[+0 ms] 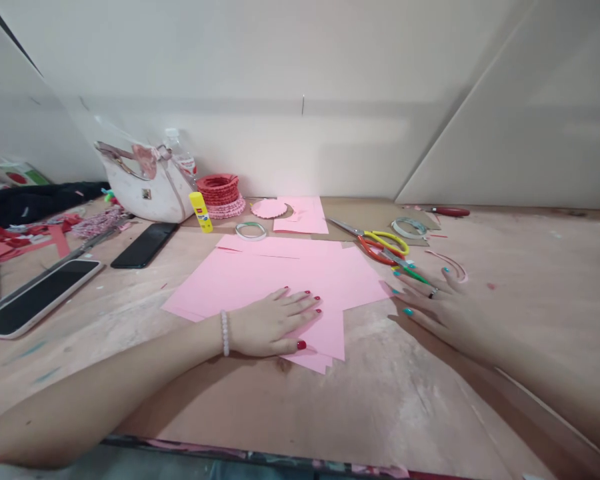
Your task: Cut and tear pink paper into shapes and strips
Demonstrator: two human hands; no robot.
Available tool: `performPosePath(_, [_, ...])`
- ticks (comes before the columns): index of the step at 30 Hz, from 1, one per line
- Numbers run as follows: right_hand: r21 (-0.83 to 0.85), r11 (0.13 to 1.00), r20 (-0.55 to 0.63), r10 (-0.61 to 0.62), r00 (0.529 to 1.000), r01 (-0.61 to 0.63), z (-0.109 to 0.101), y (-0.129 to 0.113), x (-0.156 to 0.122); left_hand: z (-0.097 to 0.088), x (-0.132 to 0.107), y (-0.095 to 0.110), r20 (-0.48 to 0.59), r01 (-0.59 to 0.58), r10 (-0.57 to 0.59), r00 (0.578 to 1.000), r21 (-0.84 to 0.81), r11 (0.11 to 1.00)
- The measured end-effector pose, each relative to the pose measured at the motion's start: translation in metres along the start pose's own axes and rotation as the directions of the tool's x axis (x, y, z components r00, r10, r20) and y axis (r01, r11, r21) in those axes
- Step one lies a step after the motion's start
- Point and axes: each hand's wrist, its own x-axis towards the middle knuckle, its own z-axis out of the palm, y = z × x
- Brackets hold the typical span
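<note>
My left hand [273,325], with a white beaded bracelet [225,333] at the wrist, lies flat on a loose stack of pink paper sheets [275,273]. Its fingers are spread and it grips nothing. My right hand [433,310] rests on the wooden board just beyond the stack's right corner, holding nothing. Its teal-painted fingertips point towards the paper. Above those fingers lie two pairs of scissors [383,245], one with yellow handles and one with orange handles, their blades reaching left over a cardboard sheet [380,217].
Behind the stack are a yellow glue stick [201,212], a tape roll [251,231], a red-and-pink paper coil [220,197] and a scalloped pink circle [269,208]. A white handbag [145,187], a water bottle [180,152], two phones [144,245] and red paper scraps [20,240] lie left.
</note>
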Motion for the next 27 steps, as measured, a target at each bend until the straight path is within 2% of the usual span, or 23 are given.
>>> performPosePath(5, [0.094, 0.992, -0.051, -0.08, 0.996, 0.084, -0.014, -0.026, 0.003, 0.002, 0.005, 0.016, -0.033, -0.003, 0.002, 0.999, -0.009, 1.0])
performPosePath(9, [0.13, 0.963, 0.1, -0.251, 0.963, 0.237, -0.017, -0.053, 0.011, 0.005, 0.011, 0.028, -0.088, -0.035, 0.038, 0.995, 0.032, 0.999])
performPosePath(11, [0.106, 0.96, 0.134, -0.272, 0.953, 0.259, -0.013, -0.058, 0.012, 0.004, 0.013, 0.024, -0.114, -0.039, 0.046, 0.992, 0.071, 0.997])
performPosePath(13, [0.075, 0.968, 0.141, -0.247, 0.959, 0.238, -0.009, -0.059, 0.01, 0.003, 0.012, 0.014, -0.165, 0.01, 0.003, 0.986, 0.079, 0.997])
performPosePath(16, [0.048, 0.979, 0.118, -0.202, 0.972, 0.197, -0.009, -0.057, 0.004, 0.0, 0.007, -0.008, -0.265, 0.164, -0.149, 0.953, 0.036, 0.986])
performPosePath(18, [0.048, 0.982, 0.101, -0.186, 0.977, 0.182, -0.01, -0.055, 0.0, -0.002, 0.002, -0.021, -0.28, 0.253, -0.239, 0.93, 0.014, 0.967])
performPosePath(20, [0.051, 0.99, 0.069, -0.132, 0.989, 0.128, -0.011, -0.048, 0.001, -0.001, -0.003, -0.03, -0.259, 0.285, -0.275, 0.926, 0.003, 0.958])
performPosePath(24, [0.156, 0.985, -0.024, 0.076, 0.997, -0.071, -0.002, -0.02, 0.018, 0.002, -0.005, -0.038, -0.28, 0.255, -0.245, 0.928, -0.001, 0.967])
performPosePath(25, [0.206, 0.973, -0.02, 0.112, 0.993, -0.106, 0.001, -0.013, 0.024, 0.002, -0.004, -0.038, -0.299, 0.223, -0.213, 0.93, 0.002, 0.975])
performPosePath(27, [0.258, 0.96, 0.011, 0.106, 0.994, -0.105, 0.006, -0.003, 0.037, 0.001, -0.002, -0.035, -0.323, 0.114, -0.097, 0.941, 0.036, 0.993])
